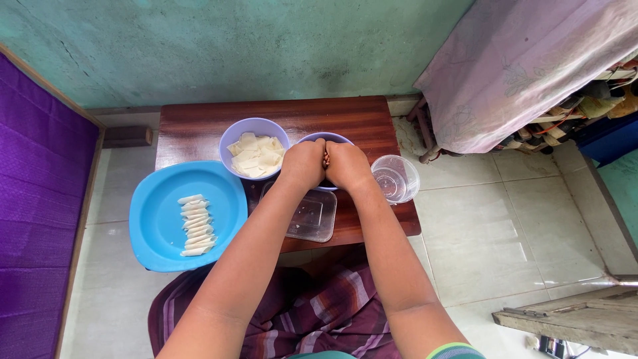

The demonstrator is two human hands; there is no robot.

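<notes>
Plate: blue plate (156,223), far left of the grip, overhanging the desk's left edge; it carries a stacked row of rolled white pieces (196,225), the row's long axis running toward and away from the person.
Wrapper bowl: lilac bowl (234,129), just left of the left hand; holds flat white squares (256,156), loosely piled.
Tray: clear tray (318,219), directly below the grip on the near side, between the forearms; its contents cannot be made out.
Left hand: left hand (302,163), knuckles up, fingers curled inward and pressed against the right hand; the grip is narrow and closed on a small piece.
Held piece: small piece (325,158), only a sliver visible in the seam between the two hands; its long axis appears to run away from the person. Both hands are equally near; neither leads.
Right hand: right hand (347,166), mirrors the left hand, fingers curled tight onto the same piece.
Second bowl: lilac bowl (335,138), directly under the joined hands; only its far rim shows, contents hidden.
Cup: clear cup (395,178), just right of the right hand, not touching it, at the desk's right edge.
Desk: brown wooden desk (359,119), carries all of the above.
</notes>
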